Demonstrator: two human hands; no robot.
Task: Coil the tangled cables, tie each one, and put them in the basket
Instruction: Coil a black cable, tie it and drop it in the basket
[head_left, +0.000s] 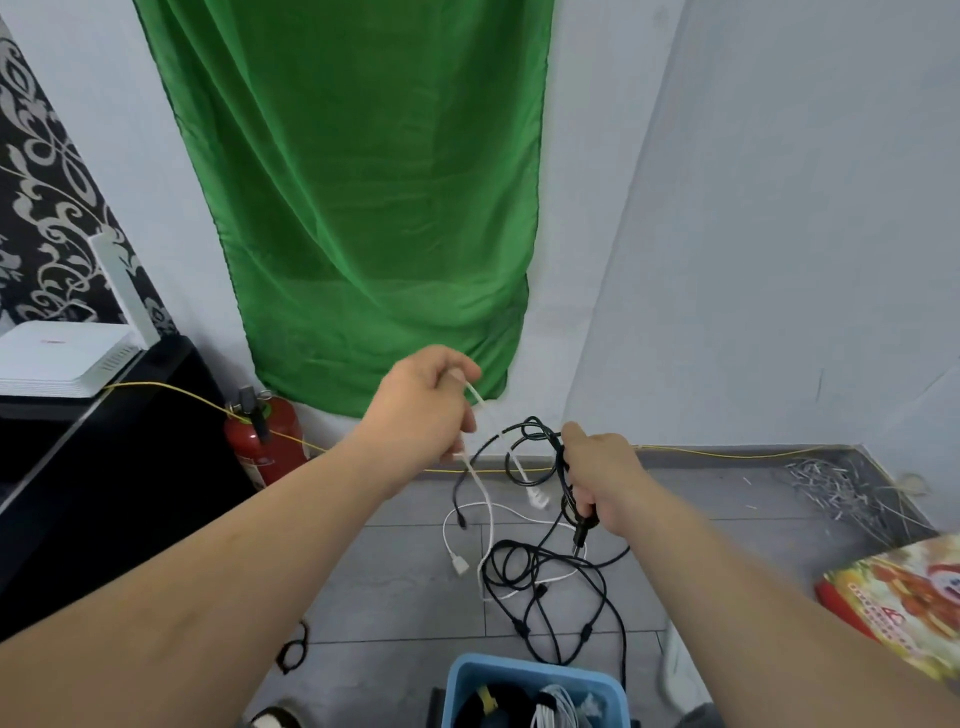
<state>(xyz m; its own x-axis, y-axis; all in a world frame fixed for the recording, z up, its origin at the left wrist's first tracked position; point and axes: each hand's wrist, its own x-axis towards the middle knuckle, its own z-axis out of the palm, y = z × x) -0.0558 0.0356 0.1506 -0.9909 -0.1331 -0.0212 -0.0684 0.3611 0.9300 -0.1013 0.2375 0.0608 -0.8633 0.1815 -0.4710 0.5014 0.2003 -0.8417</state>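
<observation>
My left hand (423, 402) is raised and grips a white cable (480, 491), which runs down from the fist to loops on the grey floor. To its right, my right hand (602, 475) grips a bunch of black cable (540, 441), with a black plug sticking out below the fist. The black cable hangs down into a tangle (550, 577) mixed with white loops on the floor. At the bottom edge stands a blue basket (530, 670) holding coiled black and white cables, one with a yellow tie.
A red fire extinguisher (265, 441) stands by the wall under a green cloth (363, 208). A black cabinet (104, 467) with a white router is at left. A thin yellow wire (727, 454) runs along the wall. A colourful box (904, 603) lies at right.
</observation>
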